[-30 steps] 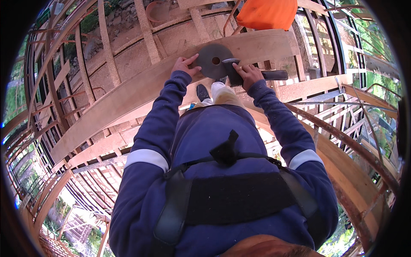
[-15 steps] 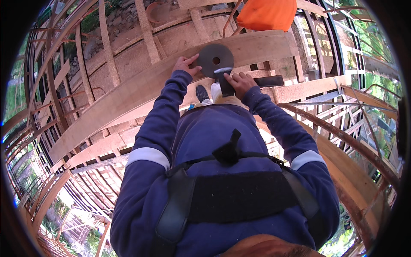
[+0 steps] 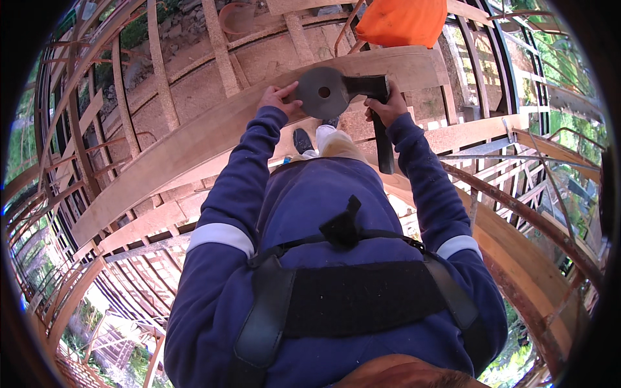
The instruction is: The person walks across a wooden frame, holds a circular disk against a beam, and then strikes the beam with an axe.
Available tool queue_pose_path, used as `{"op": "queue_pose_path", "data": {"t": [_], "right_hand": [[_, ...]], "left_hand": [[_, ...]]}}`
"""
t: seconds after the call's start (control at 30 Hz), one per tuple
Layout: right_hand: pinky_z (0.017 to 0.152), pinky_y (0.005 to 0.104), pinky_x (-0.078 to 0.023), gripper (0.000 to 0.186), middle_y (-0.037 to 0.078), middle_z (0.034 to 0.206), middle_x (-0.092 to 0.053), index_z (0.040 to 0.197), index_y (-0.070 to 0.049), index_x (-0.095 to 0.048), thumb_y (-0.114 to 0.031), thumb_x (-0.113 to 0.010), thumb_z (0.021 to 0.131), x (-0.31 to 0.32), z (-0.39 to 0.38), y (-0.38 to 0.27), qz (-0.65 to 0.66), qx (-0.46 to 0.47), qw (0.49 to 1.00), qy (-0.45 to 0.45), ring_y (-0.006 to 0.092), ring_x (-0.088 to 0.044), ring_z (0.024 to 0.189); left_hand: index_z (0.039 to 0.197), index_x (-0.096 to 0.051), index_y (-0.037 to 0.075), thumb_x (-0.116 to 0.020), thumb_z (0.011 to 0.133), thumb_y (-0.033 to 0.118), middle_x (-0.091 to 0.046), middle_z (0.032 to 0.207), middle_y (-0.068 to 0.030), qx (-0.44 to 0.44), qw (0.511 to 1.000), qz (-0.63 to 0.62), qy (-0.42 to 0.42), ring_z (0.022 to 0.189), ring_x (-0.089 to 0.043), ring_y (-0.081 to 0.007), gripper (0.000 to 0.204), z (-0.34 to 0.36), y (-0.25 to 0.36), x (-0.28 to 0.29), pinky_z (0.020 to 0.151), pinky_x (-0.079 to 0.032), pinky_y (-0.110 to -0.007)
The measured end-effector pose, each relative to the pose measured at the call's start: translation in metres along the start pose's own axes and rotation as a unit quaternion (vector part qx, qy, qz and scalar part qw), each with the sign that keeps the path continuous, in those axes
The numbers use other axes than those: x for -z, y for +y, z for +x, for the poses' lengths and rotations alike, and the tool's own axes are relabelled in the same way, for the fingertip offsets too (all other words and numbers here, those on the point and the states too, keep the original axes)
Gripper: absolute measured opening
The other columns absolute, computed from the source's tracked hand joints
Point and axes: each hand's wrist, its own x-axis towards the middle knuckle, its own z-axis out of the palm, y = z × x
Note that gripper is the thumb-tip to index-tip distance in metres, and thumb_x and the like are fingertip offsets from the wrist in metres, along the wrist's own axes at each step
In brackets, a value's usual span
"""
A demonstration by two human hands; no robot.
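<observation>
My left hand (image 3: 278,100) pinches the left edge of a round, flat grey disc (image 3: 310,90) with a hole through its middle. The disc is over a long wooden plank. A dark hatchet (image 3: 365,85) is gripped in my right hand (image 3: 390,107), with fingers closed near where the head meets the handle. Its black handle (image 3: 385,152) points down toward me. The flared end of the hatchet head lies at the disc's right edge; I cannot tell whether they touch.
The long plank (image 3: 174,149) crosses in front of me, above timber framing with gaps (image 3: 223,58). An orange cloth or bag (image 3: 401,22) hangs beyond it. A rusty metal bar (image 3: 517,204) slants along the right. My shoes (image 3: 302,140) show below the plank.
My right hand has moved right and turned the hatchet, so its handle now points down instead of right and its head lies sideways toward the disc. The left hand and disc have shifted slightly left.
</observation>
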Motion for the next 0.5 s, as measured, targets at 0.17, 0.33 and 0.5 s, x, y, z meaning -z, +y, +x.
{"op": "queue_pose_path", "data": {"t": [0.17, 0.33, 0.5], "right_hand": [[0.049, 0.0387, -0.059, 0.051, 0.016, 0.082, -0.064, 0.132, -0.005, -0.030, -0.002, -0.062, 0.093, -0.012, -0.013, 0.016, 0.234, -0.136, 0.963, 0.002, 0.0229, -0.065, 0.056], [0.046, 0.0379, -0.057, 0.068, 0.015, 0.080, -0.063, 0.146, -0.009, -0.020, -0.003, -0.062, 0.093, -0.017, -0.022, 0.033, 0.196, -0.141, 0.970, 0.024, 0.0220, -0.062, 0.053], [0.043, 0.0349, -0.052, 0.086, 0.012, 0.074, -0.060, 0.156, -0.014, -0.008, -0.005, -0.065, 0.092, -0.041, 0.005, 0.023, 0.204, -0.176, 0.959, 0.088, 0.0192, -0.059, 0.050]], "left_hand": [[0.136, -0.058, 0.042, -0.080, 0.079, 0.040, -0.055, 0.107, -0.0056, 0.020, 1.000, 0.008, -0.013, 0.098, -0.059, -0.0201, 0.062, -0.002, 0.000, 0.001, 0.091, -0.049, -0.030], [0.136, -0.059, 0.039, -0.081, 0.079, 0.037, -0.054, 0.104, -0.0058, 0.002, 1.000, 0.009, 0.004, 0.094, -0.059, -0.0195, 0.062, -0.002, 0.001, 0.000, 0.089, -0.049, -0.030], [0.136, -0.061, 0.037, -0.083, 0.078, 0.033, -0.054, 0.101, -0.0060, -0.005, 1.000, -0.020, 0.007, 0.091, -0.058, -0.0191, 0.062, -0.005, 0.002, 0.000, 0.088, -0.049, -0.029]]}}
